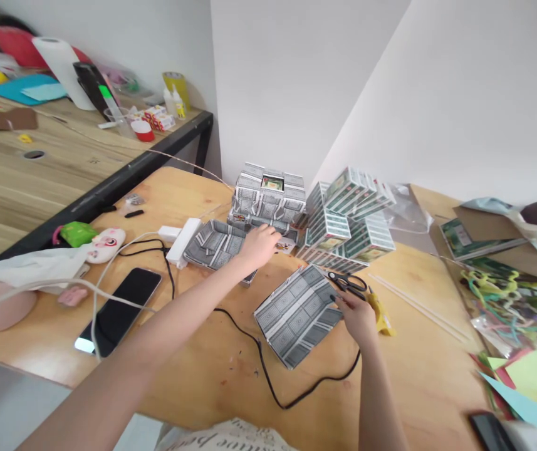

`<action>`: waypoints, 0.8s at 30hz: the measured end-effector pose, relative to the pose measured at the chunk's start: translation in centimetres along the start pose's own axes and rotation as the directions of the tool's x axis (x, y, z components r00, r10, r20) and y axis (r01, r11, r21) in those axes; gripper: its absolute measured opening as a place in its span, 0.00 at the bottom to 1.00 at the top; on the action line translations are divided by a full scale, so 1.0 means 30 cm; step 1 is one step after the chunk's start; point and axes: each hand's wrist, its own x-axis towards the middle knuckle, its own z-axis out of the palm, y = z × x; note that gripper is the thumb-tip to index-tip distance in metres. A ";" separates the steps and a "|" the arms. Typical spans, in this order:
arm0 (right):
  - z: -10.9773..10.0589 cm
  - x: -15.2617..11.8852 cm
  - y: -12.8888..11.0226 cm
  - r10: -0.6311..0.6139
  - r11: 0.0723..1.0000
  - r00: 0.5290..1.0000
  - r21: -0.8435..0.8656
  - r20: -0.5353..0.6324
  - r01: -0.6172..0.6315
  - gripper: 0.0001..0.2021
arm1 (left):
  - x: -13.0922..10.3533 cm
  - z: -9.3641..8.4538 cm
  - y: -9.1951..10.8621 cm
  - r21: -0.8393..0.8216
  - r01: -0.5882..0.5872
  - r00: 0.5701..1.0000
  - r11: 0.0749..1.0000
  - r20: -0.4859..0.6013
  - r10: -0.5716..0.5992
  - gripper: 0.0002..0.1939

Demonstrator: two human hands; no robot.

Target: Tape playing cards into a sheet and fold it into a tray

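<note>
My right hand (358, 316) pinches the right edge of an open box made of grey patterned playing cards (294, 313), tilted over the table. My left hand (261, 244) reaches forward with its fingers bent together, beside some loose playing cards (284, 245). What its fingertips hold, if anything, is hidden. Just behind that hand stands a larger grey structure of playing cards (268, 194) with a small opening at its top. A second shallow card tray (214, 244) lies to the left, partly behind my left forearm.
Several card packs (350, 219) are stacked at the back right. Black scissors (348, 284) and a yellow tool (381, 315) lie by my right hand. A black cable (268, 382) crosses the table near a phone (120, 310) and white power strip (184, 243).
</note>
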 end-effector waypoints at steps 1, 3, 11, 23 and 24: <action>0.007 0.011 -0.012 -0.035 0.999 0.999 -0.008 -0.012 0.035 0.17 | 0.025 0.012 0.006 0.046 -0.026 1.000 0.999 0.009 0.026 0.05; 0.016 0.038 -0.034 -0.132 0.991 0.991 -0.004 0.021 0.132 0.16 | 0.063 0.032 0.011 0.112 -0.051 0.999 0.992 0.013 0.049 0.05; 0.021 0.172 -0.097 -0.381 0.920 0.886 0.017 0.265 0.390 0.13 | 0.112 0.057 0.002 0.146 -0.060 0.998 0.987 0.044 0.054 0.09; 0.023 0.177 -0.093 -0.349 0.928 0.887 -0.021 0.301 0.372 0.14 | 0.083 0.052 0.012 0.146 -0.056 0.998 0.988 -0.001 0.056 0.09; 0.022 0.173 -0.091 -0.337 0.932 0.891 -0.028 0.304 0.362 0.14 | 0.080 0.054 0.012 0.153 -0.057 0.998 0.987 -0.012 0.059 0.09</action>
